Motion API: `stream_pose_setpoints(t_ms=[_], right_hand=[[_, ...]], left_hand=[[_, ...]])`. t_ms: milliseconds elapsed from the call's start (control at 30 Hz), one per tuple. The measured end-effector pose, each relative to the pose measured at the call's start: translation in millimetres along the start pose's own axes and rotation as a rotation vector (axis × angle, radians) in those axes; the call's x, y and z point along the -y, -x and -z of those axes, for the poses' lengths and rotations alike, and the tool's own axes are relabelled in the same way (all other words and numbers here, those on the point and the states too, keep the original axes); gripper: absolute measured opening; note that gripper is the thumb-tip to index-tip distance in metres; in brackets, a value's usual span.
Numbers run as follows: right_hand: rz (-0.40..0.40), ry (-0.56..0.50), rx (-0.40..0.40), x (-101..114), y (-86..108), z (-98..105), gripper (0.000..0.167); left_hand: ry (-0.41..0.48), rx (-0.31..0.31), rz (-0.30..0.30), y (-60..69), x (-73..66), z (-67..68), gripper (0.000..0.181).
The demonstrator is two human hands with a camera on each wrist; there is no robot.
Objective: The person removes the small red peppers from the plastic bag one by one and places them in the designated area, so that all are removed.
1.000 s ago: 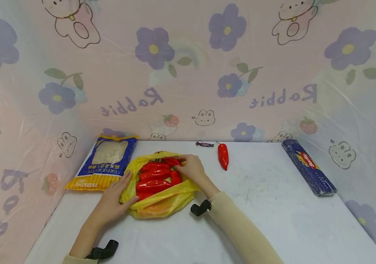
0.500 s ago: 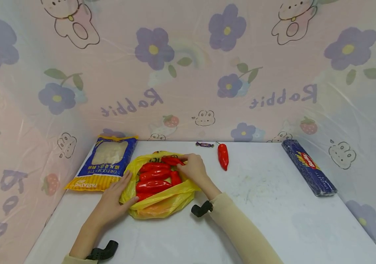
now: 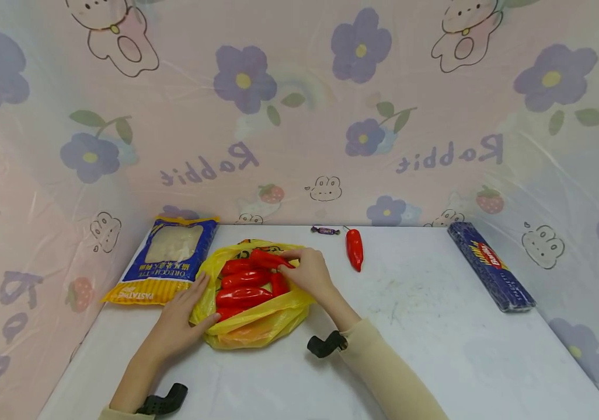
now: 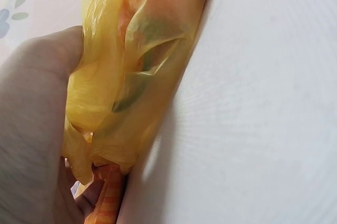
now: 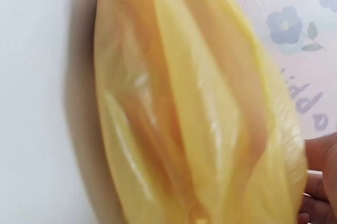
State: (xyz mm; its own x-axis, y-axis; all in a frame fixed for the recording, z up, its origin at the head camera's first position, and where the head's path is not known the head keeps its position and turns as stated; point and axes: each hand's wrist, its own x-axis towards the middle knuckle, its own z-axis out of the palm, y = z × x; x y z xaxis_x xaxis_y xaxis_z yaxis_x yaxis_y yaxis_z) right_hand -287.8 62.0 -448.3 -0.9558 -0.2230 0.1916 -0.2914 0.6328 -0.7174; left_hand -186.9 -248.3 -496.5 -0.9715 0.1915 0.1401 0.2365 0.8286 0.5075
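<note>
Glossy red tapered pepper (image 3: 265, 258): over open mouth of crumpled yellow plastic bag (image 3: 278, 318), far side; likely light, firm, slick
Right hand (image 3: 310, 271): fingers pinch pepper's narrow end
Left hand (image 3: 180, 319): thumb and fingers apart, against bag's left side
Better hold: pepper's thick middle

The plain beige sleeves (image 3: 391, 373) are long, and a black, elbow-shaped fitting (image 3: 324, 345) is worn at each wrist

Glossy red peppers (image 3: 244, 297) inside a crumpled, open-mouthed yellow plastic bag (image 3: 257, 333) on a white table (image 3: 478, 361)
</note>
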Motion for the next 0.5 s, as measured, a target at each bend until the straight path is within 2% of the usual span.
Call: stream_pose_setpoints(t_ms=[300,500], right_hand=[[0.042,-0.056,-0.018,14.9,11.0,10.1,0.028],[0.055,-0.11,-0.045,14.6,13.0,18.6,0.026]], left_hand=[[-0.001,-0.006,-0.005,0.3,-0.5,-0.1,0.09],[0.001,0.0,-0.001,0.0,-0.3,-0.4,0.09]])
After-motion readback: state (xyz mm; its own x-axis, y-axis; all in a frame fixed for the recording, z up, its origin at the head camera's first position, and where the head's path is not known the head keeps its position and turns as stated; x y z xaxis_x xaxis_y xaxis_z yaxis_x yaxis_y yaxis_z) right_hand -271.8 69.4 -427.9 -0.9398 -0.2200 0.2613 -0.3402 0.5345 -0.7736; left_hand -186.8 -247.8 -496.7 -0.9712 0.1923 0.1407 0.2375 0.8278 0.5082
